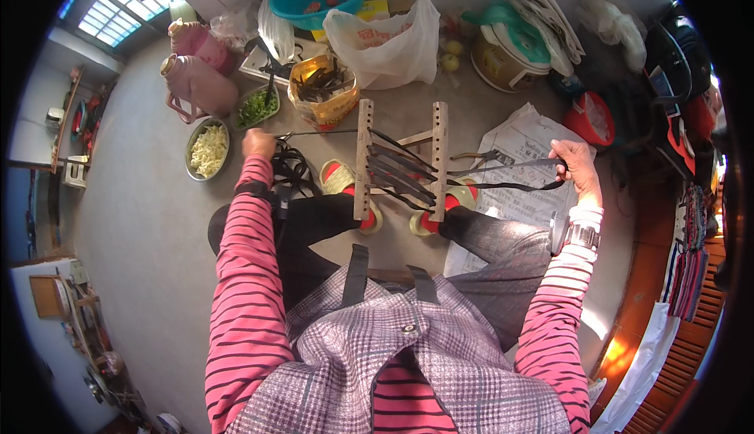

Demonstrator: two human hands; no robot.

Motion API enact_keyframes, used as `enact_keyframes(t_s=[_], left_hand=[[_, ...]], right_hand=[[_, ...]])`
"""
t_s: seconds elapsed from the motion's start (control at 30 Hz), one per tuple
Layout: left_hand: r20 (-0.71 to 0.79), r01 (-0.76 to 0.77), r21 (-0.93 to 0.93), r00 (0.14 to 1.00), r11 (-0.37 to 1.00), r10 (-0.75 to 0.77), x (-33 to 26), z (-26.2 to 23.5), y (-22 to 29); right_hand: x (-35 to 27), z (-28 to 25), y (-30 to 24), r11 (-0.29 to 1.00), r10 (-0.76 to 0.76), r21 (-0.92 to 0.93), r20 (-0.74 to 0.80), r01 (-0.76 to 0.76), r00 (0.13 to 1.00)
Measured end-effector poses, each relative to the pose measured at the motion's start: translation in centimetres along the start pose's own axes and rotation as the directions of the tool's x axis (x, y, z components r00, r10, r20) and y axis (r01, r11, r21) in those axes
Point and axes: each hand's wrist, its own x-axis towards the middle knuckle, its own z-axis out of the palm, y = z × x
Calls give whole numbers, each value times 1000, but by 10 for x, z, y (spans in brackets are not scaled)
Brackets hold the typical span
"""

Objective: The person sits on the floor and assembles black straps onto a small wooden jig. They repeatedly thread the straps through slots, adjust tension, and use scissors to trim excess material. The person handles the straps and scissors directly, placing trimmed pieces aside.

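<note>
Between my shins stands a wooden frame (441, 124), two posts with rows of holes joined by slats. Several black straps (399, 168) run across it from post to post. My left hand (258, 144) is closed in a fist out to the left, gripping a black strap pulled taut from the frame. On the other side my right hand (579, 165) holds a black strap between thumb and fingers, and it stretches back to the right post. More black strap (292, 168) lies in loose loops beside my left hand. Pliers (488, 156) rest right of the frame.
A bowl of pale chopped food (209, 151) and a tray of greens (258, 107) sit left, near pink jugs (196, 84). Ahead are a yellow container (334, 112) of dark strips, a white bag (393, 57) and a teal basin (298, 14). A printed sack (522, 202) lies right.
</note>
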Motion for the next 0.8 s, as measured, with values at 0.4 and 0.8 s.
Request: enact_keyframes(t_s=[0.4,0.8], left_hand=[[-215,-136,-348,975,928,62,-29,6,44],[328,47,-746,894,665,305,-78,36,140]], right_hand=[[2,6,-4,1000,-6,12,64,5,998],[6,14,-3,1000,-9,-9,79,10,997]])
